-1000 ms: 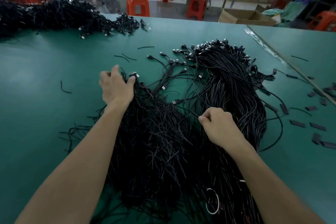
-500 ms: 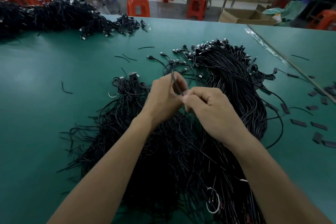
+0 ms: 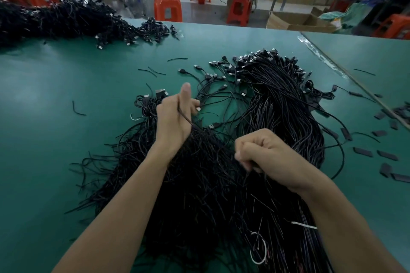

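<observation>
Left grip [image 3: 173, 124] pinches one cable [image 3: 188, 121] (right grip [image 3: 273, 157] blurred, contents hidden).

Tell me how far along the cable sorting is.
Done: a gathered bundle lies beside the left hand, plugs together. In hand: the left hand grips one black cable; the right hand pinches what seems its tail. Left: the large heap on the right and loose cables between, so much remains.

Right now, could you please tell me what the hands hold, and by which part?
The left hand grips a black cable by its cord; the right hand seems to pinch the same cord farther along, blurred.
</observation>
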Available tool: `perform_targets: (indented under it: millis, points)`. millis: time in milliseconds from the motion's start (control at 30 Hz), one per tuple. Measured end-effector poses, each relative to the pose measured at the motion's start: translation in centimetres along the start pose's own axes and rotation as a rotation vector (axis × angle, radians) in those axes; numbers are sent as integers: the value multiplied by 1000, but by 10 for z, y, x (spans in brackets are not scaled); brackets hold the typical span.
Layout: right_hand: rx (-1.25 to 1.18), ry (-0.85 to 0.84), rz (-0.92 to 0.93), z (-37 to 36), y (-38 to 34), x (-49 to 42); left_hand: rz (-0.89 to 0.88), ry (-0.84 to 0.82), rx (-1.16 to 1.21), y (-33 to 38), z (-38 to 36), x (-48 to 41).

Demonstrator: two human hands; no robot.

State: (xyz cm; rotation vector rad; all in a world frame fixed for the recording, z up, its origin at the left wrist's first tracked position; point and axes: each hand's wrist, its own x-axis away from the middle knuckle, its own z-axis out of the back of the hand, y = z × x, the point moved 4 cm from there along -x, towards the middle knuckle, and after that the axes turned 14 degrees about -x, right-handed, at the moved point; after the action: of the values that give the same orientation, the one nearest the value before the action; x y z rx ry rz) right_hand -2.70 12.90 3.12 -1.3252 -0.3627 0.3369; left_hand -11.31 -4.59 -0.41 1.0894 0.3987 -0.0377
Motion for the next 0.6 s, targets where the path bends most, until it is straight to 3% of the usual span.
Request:
perform_targets:
  millis: [67,167,233,300,433,533,600]
  points:
    - [76,141,-56,19,8,-1,-76,129,66,13,11,1]
    - [293,245,-170,33,14,-3,-312,258,-47,41,22,6]
    - [368,236,-226,32,14,-6,-515,198,-195,55,14,11]
    - [307,233,-162,23,7,-8,-636,103,-414,59,1,18]
    - [80,210,0,4,-7,-10,-685,-23,-720,51,-20,27]
    - [159,401,64,6,-4,-13,-740,-101,-733,49,-27,29]
    - [189,549,166,14,-3,-9,-645,-115,-642,46,-23,23]
